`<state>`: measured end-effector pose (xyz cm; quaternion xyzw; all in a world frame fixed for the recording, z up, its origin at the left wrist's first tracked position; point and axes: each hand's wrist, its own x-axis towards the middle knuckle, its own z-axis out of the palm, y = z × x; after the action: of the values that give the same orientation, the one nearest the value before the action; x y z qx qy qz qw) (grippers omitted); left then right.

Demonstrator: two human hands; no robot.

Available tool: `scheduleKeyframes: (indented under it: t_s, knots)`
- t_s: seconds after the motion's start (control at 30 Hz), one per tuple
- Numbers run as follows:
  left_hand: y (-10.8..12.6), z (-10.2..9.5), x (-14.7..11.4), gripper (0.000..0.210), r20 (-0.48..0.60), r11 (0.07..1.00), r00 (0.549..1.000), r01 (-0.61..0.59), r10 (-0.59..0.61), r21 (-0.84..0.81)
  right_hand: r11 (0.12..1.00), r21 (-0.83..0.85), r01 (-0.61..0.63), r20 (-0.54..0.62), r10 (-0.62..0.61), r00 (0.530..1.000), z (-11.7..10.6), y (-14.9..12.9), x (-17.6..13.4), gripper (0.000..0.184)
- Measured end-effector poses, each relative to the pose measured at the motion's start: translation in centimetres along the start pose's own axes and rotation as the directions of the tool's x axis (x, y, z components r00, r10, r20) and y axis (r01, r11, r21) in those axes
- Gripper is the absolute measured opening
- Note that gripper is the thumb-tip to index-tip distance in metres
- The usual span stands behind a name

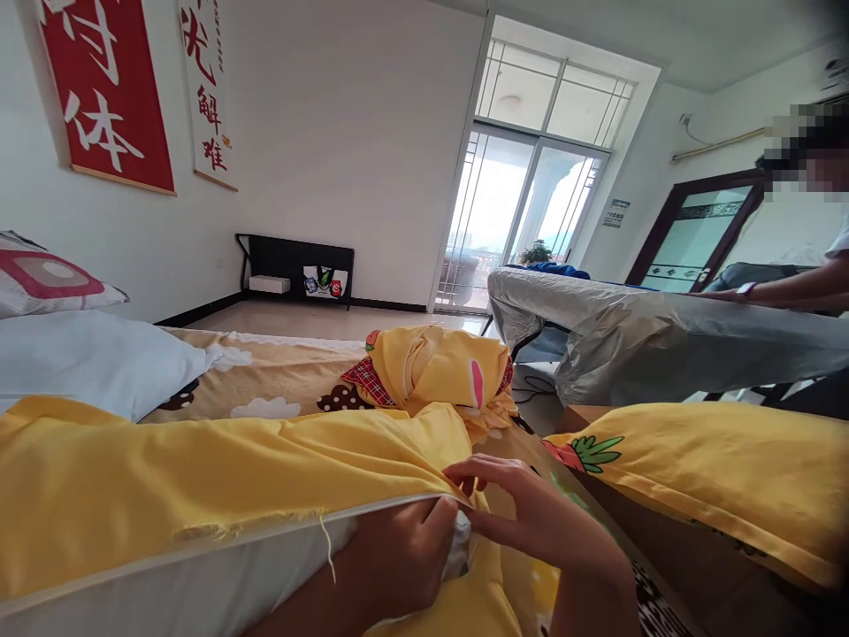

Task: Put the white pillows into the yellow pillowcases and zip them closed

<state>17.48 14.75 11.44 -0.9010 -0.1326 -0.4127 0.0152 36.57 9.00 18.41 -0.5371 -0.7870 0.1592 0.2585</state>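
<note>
A yellow pillowcase stretches across the front of the bed, with a frayed edge and a loose thread hanging down. Beneath its edge shows a white pillow. My left hand is closed in a fist at the opening, gripping what looks like the pillow's bunched white corner. Facing it, my right hand pinches the pillowcase's edge near its corner, fingers curled over the cloth. My left fingertips are partly hidden.
A folded yellow bundle lies on the patterned bed sheet. White pillow at left; yellow carrot-print pillow at right. Beyond, a person's arm rests over a plastic-covered table. A black shelf stands by the wall.
</note>
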Motion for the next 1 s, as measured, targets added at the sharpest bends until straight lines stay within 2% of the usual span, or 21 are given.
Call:
scheduleKeyframes:
  t_s: [0.07,0.1,0.13,0.17,0.2,0.23,0.27,0.3,0.33,0.4,0.5,0.57,0.67,0.87,0.93,1.0]
  knots:
    - [-0.1,-0.2,0.1,0.016,0.013,0.999,0.999,-0.04,0.039,0.032,0.985,0.169,0.039,0.055,-0.049,0.997,-0.8,1.3,0.4,0.033]
    - [-0.1,-0.2,0.1,0.016,0.013,0.997,0.998,-0.054,0.054,0.046,0.965,0.261,0.038,0.026,-0.046,0.999,-0.9,2.3,1.0,0.033]
    - [-0.2,-0.3,0.2,0.016,0.004,0.996,0.998,-0.07,0.07,0.055,0.938,0.346,0.024,-0.048,-0.008,0.999,-0.8,3.4,1.8,0.035]
    - [-0.1,-0.3,0.3,0.018,-0.011,0.994,0.996,-0.085,0.086,0.063,0.902,0.431,-0.002,-0.164,0.081,0.983,-0.5,4.8,2.8,0.037]
    - [-0.1,-0.3,0.4,0.02,-0.029,0.992,0.994,-0.101,0.103,0.07,0.868,0.495,-0.03,-0.304,0.205,0.93,0.0,6.2,3.9,0.04]
    - [-0.1,-0.3,0.5,0.021,-0.048,0.99,0.991,-0.12,0.124,0.076,0.83,0.555,-0.06,-0.418,0.34,0.842,0.8,7.6,5.0,0.044]
    - [0.0,-0.2,0.5,0.023,-0.061,0.987,0.988,-0.137,0.142,0.079,0.771,0.632,-0.084,-0.459,0.458,0.761,1.7,8.8,6.0,0.047]
    - [0.1,-0.2,0.5,0.023,-0.067,0.986,0.986,-0.149,0.155,0.08,0.739,0.666,-0.097,-0.448,0.502,0.74,2.6,9.9,6.9,0.049]
    - [0.1,-0.1,0.5,0.023,-0.066,0.985,0.985,-0.157,0.162,0.076,0.707,0.699,-0.105,-0.422,0.527,0.737,3.5,10.8,7.7,0.049]
    - [0.1,0.0,0.4,0.023,-0.049,0.985,0.985,-0.162,0.165,0.066,0.657,0.745,-0.116,-0.341,0.525,0.78,5.1,11.9,8.6,0.046]
    - [0.0,0.0,0.2,0.02,-0.006,0.986,0.988,-0.155,0.156,0.055,0.587,0.802,-0.109,-0.264,0.514,0.816,6.0,12.5,8.8,0.04]
    - [0.0,0.0,0.2,0.019,0.024,0.988,0.988,-0.151,0.15,0.046,0.554,0.828,-0.079,-0.269,0.518,0.812,5.7,12.6,8.6,0.038]
    - [0.0,-0.2,0.3,0.017,0.059,0.988,0.988,-0.145,0.142,0.045,0.538,0.843,-0.009,-0.331,0.532,0.779,4.5,12.3,8.1,0.038]
    - [0.2,-0.4,0.5,0.016,0.08,0.987,0.987,-0.144,0.139,0.067,0.57,0.817,0.084,-0.429,0.505,0.749,2.4,9.2,6.8,0.038]
    - [0.3,-0.5,0.5,0.016,0.076,0.988,0.988,-0.139,0.134,0.066,0.627,0.772,0.104,-0.472,0.456,0.755,2.1,8.1,6.4,0.039]
    - [0.4,-0.6,0.6,0.015,0.071,0.986,0.987,-0.149,0.144,0.07,0.722,0.684,0.107,-0.518,0.376,0.769,1.9,7.3,5.9,0.036]
